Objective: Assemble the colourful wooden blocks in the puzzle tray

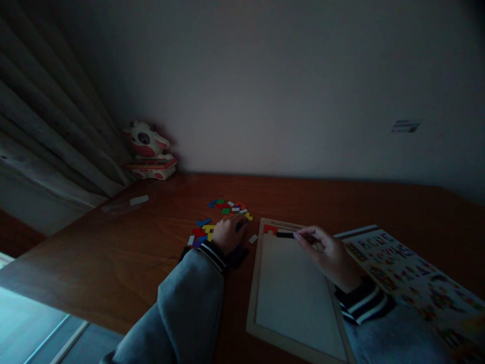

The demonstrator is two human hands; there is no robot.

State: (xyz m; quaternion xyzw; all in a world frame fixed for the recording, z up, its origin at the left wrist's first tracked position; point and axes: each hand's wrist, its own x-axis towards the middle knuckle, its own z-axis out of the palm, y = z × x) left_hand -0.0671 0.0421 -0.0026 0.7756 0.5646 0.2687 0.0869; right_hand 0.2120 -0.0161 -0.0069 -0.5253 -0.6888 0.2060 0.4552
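Note:
My right hand (326, 253) pinches one end of a long, straight black puzzle piece (285, 235) over the top of the wooden puzzle board (293, 298). Just left of that piece, a red-orange puzzle piece (270, 229) sits in the board's upper left corner. Curled at the right side of the colourful puzzle pieces (208, 229) is my left hand (226, 235). Its fingers are bent together near a dark spot, and what they hold, if anything, is too dim to make out. A single white piece (253, 239) lies between this hand and the board.
A printed picture sheet (401, 273) lies right of the board, partly behind my right forearm. A cow-shaped toy keyboard (149, 151) stands at the table's back left, by the curtain (56, 116). Clear plastic wrapping (123, 205) with a white label lies in front of the toy.

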